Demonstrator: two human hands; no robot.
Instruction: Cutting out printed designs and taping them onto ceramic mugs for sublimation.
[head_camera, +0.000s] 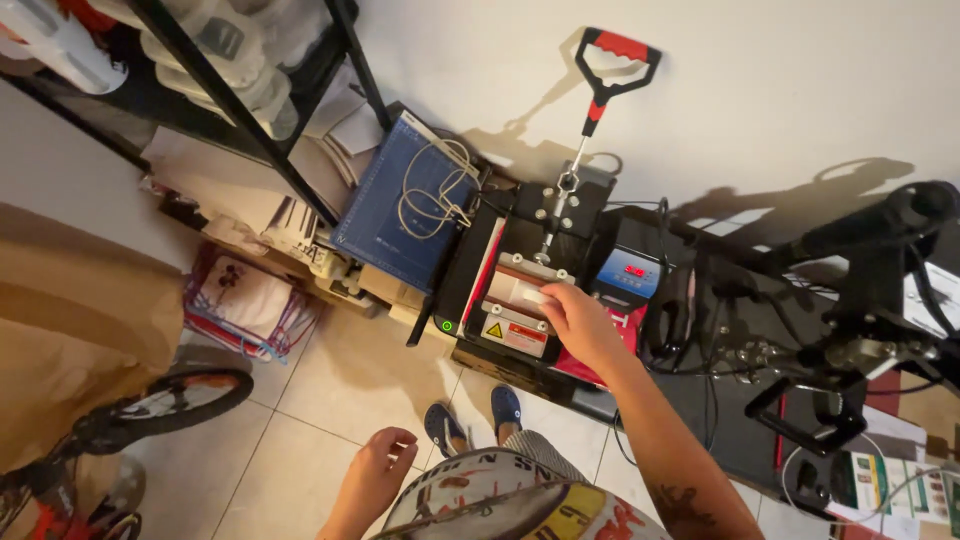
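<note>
My right hand (577, 326) reaches forward onto a black mug heat press (530, 270) and pinches a small white piece (533, 296) at the press's curved clamp. The press has a long lever with a red and black handle (612, 58) pointing away from me, and a blue control box with a red display (630, 277) to its right. My left hand (376, 474) hangs low near my body with fingers loosely curled and nothing in it. My blue shoes (470, 418) show on the tiled floor below.
A blue cutting mat with a coiled cable (410, 205) leans left of the press. Black shelving with clear containers (230, 70) stands at upper left. A bicycle wheel (165, 400) is at lower left. Another black press and cables (850, 340) fill the right side.
</note>
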